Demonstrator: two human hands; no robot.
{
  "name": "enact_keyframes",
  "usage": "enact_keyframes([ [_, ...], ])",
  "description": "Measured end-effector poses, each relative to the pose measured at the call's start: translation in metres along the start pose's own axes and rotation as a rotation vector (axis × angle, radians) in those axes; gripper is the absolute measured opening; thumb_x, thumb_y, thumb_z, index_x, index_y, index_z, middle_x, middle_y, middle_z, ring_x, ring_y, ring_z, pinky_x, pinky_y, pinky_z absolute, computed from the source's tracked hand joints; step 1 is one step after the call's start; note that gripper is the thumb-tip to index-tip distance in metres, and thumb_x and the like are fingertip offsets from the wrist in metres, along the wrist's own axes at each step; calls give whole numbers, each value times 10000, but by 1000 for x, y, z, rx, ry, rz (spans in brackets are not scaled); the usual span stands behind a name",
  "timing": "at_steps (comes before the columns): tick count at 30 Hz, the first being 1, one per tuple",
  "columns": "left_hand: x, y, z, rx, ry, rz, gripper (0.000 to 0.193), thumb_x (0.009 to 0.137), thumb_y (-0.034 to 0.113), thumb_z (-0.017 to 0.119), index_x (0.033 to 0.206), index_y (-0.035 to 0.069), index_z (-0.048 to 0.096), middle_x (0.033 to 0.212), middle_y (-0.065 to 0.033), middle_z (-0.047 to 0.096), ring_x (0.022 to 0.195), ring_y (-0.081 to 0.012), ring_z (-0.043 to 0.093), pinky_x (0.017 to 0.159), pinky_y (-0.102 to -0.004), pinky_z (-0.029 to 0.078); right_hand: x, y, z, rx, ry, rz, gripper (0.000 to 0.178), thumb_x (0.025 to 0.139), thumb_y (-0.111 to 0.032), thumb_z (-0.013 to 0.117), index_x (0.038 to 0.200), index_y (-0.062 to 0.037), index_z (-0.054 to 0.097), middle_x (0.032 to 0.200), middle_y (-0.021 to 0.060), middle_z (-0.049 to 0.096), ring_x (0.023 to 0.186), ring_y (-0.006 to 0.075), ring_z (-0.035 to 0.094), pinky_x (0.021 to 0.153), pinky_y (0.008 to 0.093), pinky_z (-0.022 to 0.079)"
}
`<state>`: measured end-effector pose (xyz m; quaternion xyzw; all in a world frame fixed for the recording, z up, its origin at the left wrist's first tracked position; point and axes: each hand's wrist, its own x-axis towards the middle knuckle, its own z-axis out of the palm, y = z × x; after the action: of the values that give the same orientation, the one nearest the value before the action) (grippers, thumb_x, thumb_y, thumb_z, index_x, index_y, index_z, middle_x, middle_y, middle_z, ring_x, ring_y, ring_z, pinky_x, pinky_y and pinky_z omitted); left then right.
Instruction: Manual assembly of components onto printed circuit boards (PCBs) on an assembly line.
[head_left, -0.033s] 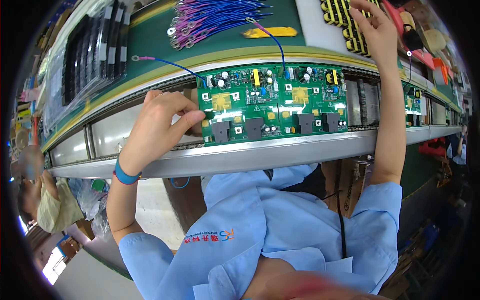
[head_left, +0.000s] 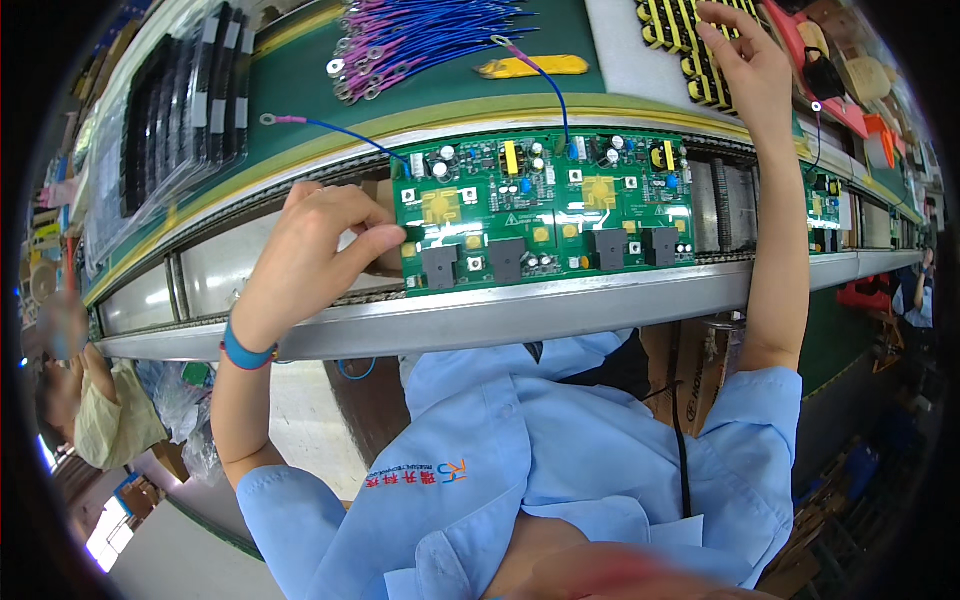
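A green circuit board panel [head_left: 520, 225], made of two like halves side by side, lies on the conveyor rails in front of me. My left hand [head_left: 325, 235] pinches its left edge between thumb and bent fingers. From the panel's far edge rise two blue wires [head_left: 345, 133] with pink sleeves and ring terminals. My right hand [head_left: 745, 60] is raised at the upper right, beside rows of black-and-yellow components [head_left: 708, 75]. Its thumb and forefinger are apart, and nothing shows between them.
Past the conveyor rail [head_left: 560, 318] lies a bundle of blue wires [head_left: 420, 40] on a green mat, with a yellow-handled tool [head_left: 532, 66] nearby. Black trays in clear plastic [head_left: 190, 110] stand at the far left. Another green board [head_left: 825, 215] sits farther right along the line. A person [head_left: 110, 410] is at left.
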<state>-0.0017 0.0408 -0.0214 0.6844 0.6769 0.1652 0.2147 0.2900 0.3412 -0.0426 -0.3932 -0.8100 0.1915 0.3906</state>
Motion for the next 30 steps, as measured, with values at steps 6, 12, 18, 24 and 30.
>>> enact_keyframes([
  [6, 20, -27, -32, -179, -175, -121, 197, 895, 158, 673, 894, -39, 677, 817, -111, 640, 760, -200, 598, 697, -323, 470, 4, 4, -17, -248, -99, -5, 207, 810, -100, 682, 997, -11, 690, 917, 117, 654, 741, 212, 604, 675, 329, 481],
  [12, 27, -59, -37, -554, -220, -237, 264, 971, 222, 619, 955, -34, 682, 857, -42, 646, 790, -107, 571, 727, -251, 468, 1, 0, -12, -272, -174, -61, 195, 829, -101, 653, 994, -3, 685, 988, 136, 630, 802, 266, 609, 732, 360, 480],
  [18, 24, -56, -17, -584, -116, -223, 278, 971, 218, 623, 1104, -23, 656, 886, -36, 641, 794, -92, 560, 741, -242, 469, 0, -1, -11, -271, -149, -42, 194, 847, -107, 640, 1003, -2, 688, 1007, 133, 634, 847, 270, 619, 764, 352, 485],
  [24, 26, -55, -15, -574, -99, -234, 272, 978, 212, 615, 1109, -23, 654, 876, -31, 635, 799, -81, 555, 734, -237, 476, -2, 2, -9, -275, -110, -70, 200, 851, -130, 648, 1007, -14, 694, 1016, 121, 639, 864, 271, 626, 774, 354, 489],
  [30, 26, -49, -14, -566, -80, -257, 273, 979, 208, 612, 1112, -27, 651, 860, -32, 630, 775, -78, 550, 720, -237, 478, -4, 6, -9, -273, -101, -57, 202, 852, -149, 653, 1010, -33, 702, 1017, 114, 641, 862, 268, 628, 779, 356, 490],
])
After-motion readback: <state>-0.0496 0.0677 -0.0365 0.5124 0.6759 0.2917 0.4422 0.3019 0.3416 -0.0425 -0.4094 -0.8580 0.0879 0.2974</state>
